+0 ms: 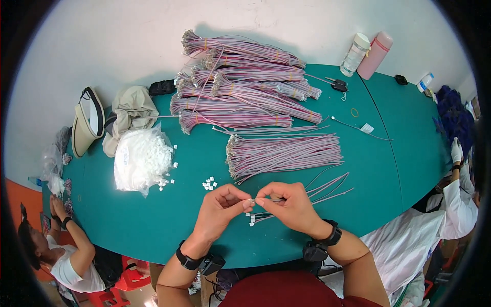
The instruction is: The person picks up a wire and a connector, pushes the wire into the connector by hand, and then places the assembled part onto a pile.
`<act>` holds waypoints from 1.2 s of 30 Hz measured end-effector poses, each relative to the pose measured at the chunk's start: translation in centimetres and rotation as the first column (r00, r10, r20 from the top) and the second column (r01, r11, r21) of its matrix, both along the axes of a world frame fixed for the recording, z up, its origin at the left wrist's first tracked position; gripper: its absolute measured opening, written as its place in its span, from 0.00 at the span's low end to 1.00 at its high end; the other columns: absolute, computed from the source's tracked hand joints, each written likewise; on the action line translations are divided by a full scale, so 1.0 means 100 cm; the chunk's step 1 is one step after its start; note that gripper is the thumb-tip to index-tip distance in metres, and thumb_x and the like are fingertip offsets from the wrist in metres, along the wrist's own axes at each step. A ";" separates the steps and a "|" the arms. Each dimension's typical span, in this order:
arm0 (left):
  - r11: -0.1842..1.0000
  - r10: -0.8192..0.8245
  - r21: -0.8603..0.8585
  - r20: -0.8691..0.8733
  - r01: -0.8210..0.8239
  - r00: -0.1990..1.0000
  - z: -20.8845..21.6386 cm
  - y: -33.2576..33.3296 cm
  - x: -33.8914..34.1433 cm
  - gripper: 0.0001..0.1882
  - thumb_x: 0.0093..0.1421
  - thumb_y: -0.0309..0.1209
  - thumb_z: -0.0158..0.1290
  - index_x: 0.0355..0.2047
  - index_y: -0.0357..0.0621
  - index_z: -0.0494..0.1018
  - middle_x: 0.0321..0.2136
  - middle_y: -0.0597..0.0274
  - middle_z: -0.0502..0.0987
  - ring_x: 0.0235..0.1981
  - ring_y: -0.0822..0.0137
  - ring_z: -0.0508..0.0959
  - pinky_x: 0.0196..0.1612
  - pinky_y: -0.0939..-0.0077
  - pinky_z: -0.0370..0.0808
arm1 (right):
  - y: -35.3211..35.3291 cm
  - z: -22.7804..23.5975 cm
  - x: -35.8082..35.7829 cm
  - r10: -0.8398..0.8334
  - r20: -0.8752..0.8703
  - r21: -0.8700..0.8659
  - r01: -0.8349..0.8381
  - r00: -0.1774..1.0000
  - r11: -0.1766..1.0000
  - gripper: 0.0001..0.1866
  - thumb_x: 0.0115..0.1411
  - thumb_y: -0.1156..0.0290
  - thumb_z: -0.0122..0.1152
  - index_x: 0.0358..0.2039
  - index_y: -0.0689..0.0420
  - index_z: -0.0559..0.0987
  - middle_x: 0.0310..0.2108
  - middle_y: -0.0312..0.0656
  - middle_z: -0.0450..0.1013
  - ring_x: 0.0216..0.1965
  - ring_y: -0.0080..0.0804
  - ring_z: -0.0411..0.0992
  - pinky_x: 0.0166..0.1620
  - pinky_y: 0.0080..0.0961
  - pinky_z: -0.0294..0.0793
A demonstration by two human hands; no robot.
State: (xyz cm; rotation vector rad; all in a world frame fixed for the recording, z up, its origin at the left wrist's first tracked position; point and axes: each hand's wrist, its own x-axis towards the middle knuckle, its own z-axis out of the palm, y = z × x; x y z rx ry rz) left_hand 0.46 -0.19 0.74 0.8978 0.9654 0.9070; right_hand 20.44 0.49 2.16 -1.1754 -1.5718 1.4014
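Observation:
My left hand point(221, 209) and my right hand point(292, 206) meet fingertip to fingertip over the near part of the table. Between the left thumb and finger is a small white connector, mostly covered by the fingertips. The right thumb and finger pinch a thin grey and pink cable close to its end. Under and beside the right hand lie several loose cables point(327, 188), some with white connectors point(251, 223) on their ends. Just beyond my hands is a spread bundle of cables point(286, 153). Several loose white connectors point(209, 183) lie beyond my left hand.
A clear bag of white connectors point(143, 159) stands at left, near a cap point(88, 123) and a beige cloth point(134, 105). Tied cable bundles point(245, 92) are piled at the back. Bottles point(375, 55) stand back right. Other people point(71, 245) sit at both sides of the green table point(153, 220).

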 end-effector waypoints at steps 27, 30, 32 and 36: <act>0.999 0.042 0.018 -0.049 -0.041 0.998 0.005 -0.001 0.001 0.05 0.55 0.20 0.60 0.33 0.34 0.77 0.29 0.55 0.81 0.29 0.70 0.81 0.37 0.79 0.78 | 0.003 0.001 0.004 0.043 0.076 0.118 -0.051 0.996 0.992 0.04 0.55 0.72 0.64 0.29 0.59 0.80 0.11 0.31 0.56 0.15 0.16 0.51 0.18 0.21 0.49; 0.998 0.054 0.045 -0.049 -0.052 0.997 0.004 -0.001 0.002 0.05 0.55 0.20 0.60 0.32 0.34 0.76 0.29 0.56 0.81 0.29 0.69 0.81 0.37 0.78 0.78 | 0.002 0.000 0.003 0.017 0.070 0.098 -0.024 0.997 0.995 0.04 0.53 0.74 0.65 0.29 0.58 0.81 0.13 0.28 0.59 0.16 0.12 0.50 0.19 0.18 0.47; 0.997 0.063 0.044 -0.040 -0.062 0.997 0.004 -0.002 0.002 0.05 0.55 0.20 0.60 0.32 0.34 0.76 0.29 0.56 0.80 0.30 0.69 0.81 0.37 0.78 0.78 | 0.001 0.001 0.001 0.013 0.059 0.082 -0.018 0.998 0.996 0.03 0.53 0.74 0.65 0.29 0.59 0.81 0.14 0.28 0.60 0.16 0.13 0.51 0.19 0.18 0.48; 0.996 0.079 0.043 -0.017 -0.078 0.997 0.003 -0.002 0.002 0.05 0.55 0.21 0.60 0.32 0.34 0.75 0.29 0.57 0.80 0.30 0.70 0.80 0.38 0.78 0.78 | 0.000 -0.003 -0.002 0.002 -0.010 0.083 -0.001 1.000 0.997 0.03 0.54 0.75 0.65 0.29 0.60 0.80 0.17 0.31 0.65 0.17 0.14 0.55 0.20 0.17 0.52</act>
